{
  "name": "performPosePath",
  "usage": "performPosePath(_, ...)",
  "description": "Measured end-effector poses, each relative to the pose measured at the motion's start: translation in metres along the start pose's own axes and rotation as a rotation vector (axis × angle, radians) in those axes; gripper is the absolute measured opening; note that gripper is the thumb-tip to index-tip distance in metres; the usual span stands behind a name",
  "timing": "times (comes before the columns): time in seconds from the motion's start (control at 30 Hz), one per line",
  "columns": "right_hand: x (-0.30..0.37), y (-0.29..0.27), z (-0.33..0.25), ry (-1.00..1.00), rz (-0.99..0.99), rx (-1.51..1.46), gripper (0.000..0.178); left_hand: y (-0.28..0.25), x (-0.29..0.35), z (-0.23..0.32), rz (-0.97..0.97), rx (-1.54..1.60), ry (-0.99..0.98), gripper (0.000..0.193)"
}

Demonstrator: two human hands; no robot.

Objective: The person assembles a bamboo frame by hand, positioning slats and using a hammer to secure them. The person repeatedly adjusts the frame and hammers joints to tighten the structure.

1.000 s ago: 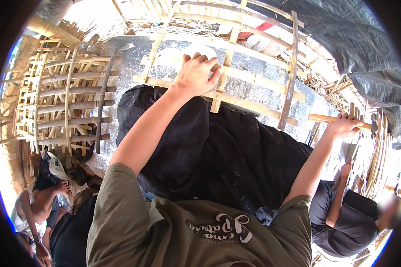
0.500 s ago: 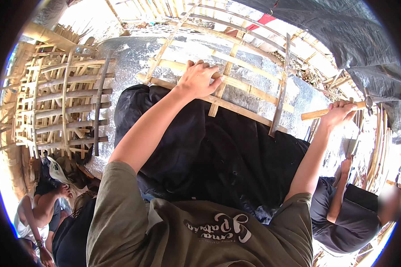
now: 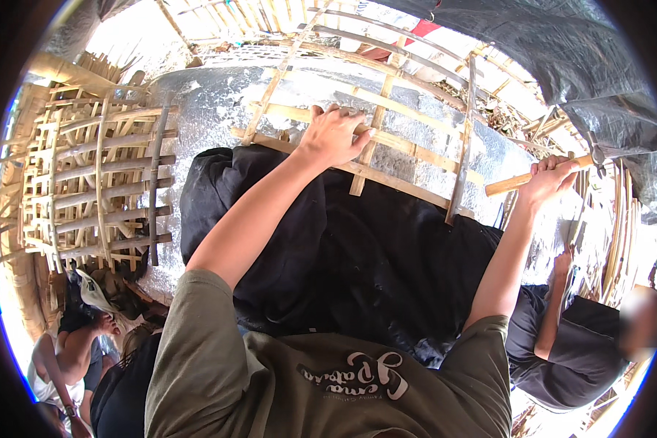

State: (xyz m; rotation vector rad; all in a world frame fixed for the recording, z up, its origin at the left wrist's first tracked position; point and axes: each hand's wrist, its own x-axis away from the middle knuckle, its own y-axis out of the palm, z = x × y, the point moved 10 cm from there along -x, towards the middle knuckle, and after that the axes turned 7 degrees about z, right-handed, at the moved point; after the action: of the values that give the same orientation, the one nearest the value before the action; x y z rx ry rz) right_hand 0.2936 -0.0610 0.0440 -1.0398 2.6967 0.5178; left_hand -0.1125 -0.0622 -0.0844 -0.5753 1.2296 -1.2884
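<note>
A lattice of split bamboo slats (image 3: pixel 418 151) lies across my lap, over the black cloth (image 3: pixel 387 263) covering my legs. My left hand (image 3: pixel 334 136) is closed over one of its lengthwise slats, near where a crosspiece meets it. Off the right end of the lattice, my right hand (image 3: pixel 547 182) grips the wooden handle of a hammer (image 3: pixel 515 184). The hammer's metal head (image 3: pixel 598 155) points away to the far right, apart from the bamboo. What lies under my left palm is hidden.
Several finished-looking bamboo lattices (image 3: pixel 98 175) are stacked at the left. A person in black (image 3: pixel 569 328) sits close on my right, and other people (image 3: pixel 69 350) sit at the lower left. Dark plastic sheeting (image 3: pixel 555 51) hangs at the upper right. Silvery sheeting (image 3: pixel 219 102) lies beyond my lap.
My right hand and the hammer have moved slightly up and to the left. The lattice and my left hand sit slightly further right in view; the left hand keeps its hold.
</note>
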Motion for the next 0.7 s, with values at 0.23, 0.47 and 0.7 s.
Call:
performPosePath(0.23, 0.008, 0.009, 0.003, 0.016, -0.016, -0.001, 0.036, 0.003, -0.005, 0.0, -0.082, 0.006, -0.056, 0.044)
performPosePath(0.47, 0.012, 0.013, 0.005, -0.025, -0.087, 0.05, 0.039, -0.003, -0.022, 0.003, -0.124, -0.002, -0.036, 0.042)
performPosePath(0.7, 0.018, 0.018, 0.003, 0.0, -0.078, 0.048, 0.04, -0.034, -0.053, -0.013, -0.039, -0.048, 0.034, 0.045)
